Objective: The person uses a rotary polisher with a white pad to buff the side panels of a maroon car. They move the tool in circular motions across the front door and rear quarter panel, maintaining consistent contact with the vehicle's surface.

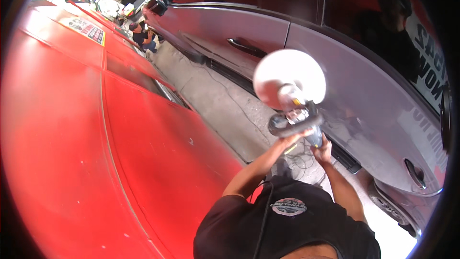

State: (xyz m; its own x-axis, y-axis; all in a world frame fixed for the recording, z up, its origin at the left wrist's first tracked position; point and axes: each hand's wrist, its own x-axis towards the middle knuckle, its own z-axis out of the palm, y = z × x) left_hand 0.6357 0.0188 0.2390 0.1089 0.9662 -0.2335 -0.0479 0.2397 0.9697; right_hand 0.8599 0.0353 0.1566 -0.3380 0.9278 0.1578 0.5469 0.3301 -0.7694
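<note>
A rotary polisher [296, 113] with a round white pad [299, 67] is in both my hands, its pad beside the grey car's door [345, 67]. The pad looks smeared, as if by motion; whether it touches the door I cannot tell. My left hand [294, 138] is closed on the polisher's black loop handle [287, 128]. Around the rear of its body my right hand [323, 149] is wrapped. A dark cord [265, 211] runs over my black shirt.
Red body panels [158, 163] fill the left side. Between them and the car lies a narrow concrete floor [206, 100] with a thin cable along it. More cable [302, 160] lies coiled below my hands. A person [141, 37] is low down at the aisle's far end.
</note>
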